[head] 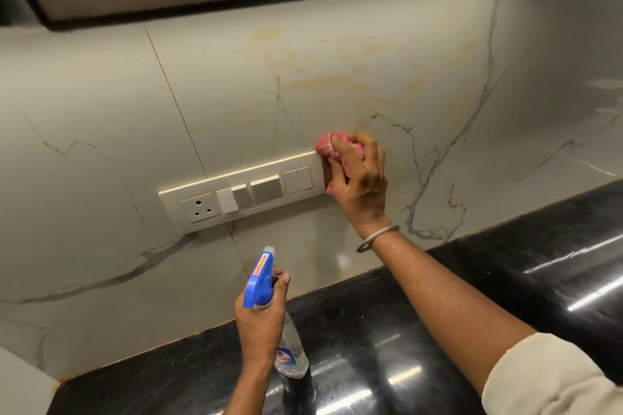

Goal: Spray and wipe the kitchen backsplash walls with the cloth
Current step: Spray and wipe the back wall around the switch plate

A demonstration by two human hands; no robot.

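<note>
Over on the left we've got the marble-look backsplash (84, 131), and set into it the long switch panel (242, 192). Below that, our left hand (259, 323) enters from the bottom edge. Its fingers are wrapped round the neck of the spray bottle (261, 280), index finger out by the trigger. The blue nozzle points up at the wall, and the clear body hangs over the black countertop (539, 263). Moving right, the pink cloth (325, 145) is bunched against the wall at the panel's top right corner. Our right hand (362, 185) grips it, fingers curled over it, arm stretched forward from the lower right, with a bangle (376, 239) at the wrist and a pale sleeve (546, 377) at the elbow.
</note>
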